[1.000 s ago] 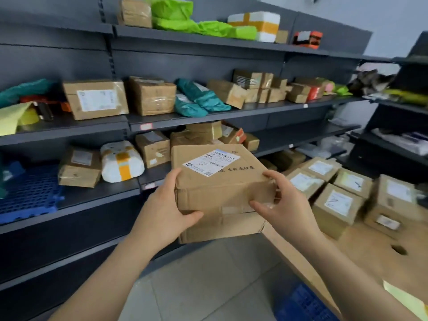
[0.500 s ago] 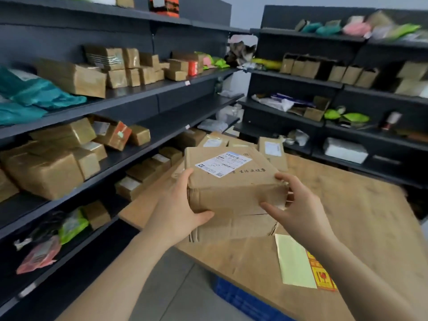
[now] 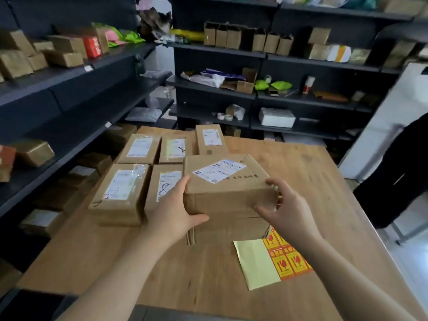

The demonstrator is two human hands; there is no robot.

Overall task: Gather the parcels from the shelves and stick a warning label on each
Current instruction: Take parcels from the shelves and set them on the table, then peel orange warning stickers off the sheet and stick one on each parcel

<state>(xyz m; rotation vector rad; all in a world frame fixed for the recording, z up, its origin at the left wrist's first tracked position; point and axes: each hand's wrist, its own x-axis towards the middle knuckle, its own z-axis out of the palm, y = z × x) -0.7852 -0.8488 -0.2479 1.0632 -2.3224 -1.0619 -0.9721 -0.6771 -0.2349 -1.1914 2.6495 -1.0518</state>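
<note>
Head view. Item: cardboard parcel (image 3: 228, 193), held over the wooden table (image 3: 301, 172), at the centre of the view; whether its base touches the table cannot be told.

Grip: left hand (image 3: 176, 212) is clamped on the parcel's left end, thumb underneath at the front. Right hand (image 3: 287, 209) is curled at the right end, fingertips (image 3: 269, 181) at the top edge; firm contact cannot be confirmed.

Key relation: the parcel's long axis runs 9 to 3 o'clock, spanning both hands; the left hand is judged the bearer.

Label sheet (image 3: 287, 260), red and yellow, is laid flat at 5 o'clock of the parcel, nearest the right hand.

Five gathered parcels (image 3: 120, 193) are grouped on the table at 9 to 12 o'clock.

Shelves (image 3: 76, 89), at 9 to 1 o'clock, are stocked with further boxes and bags.
</note>
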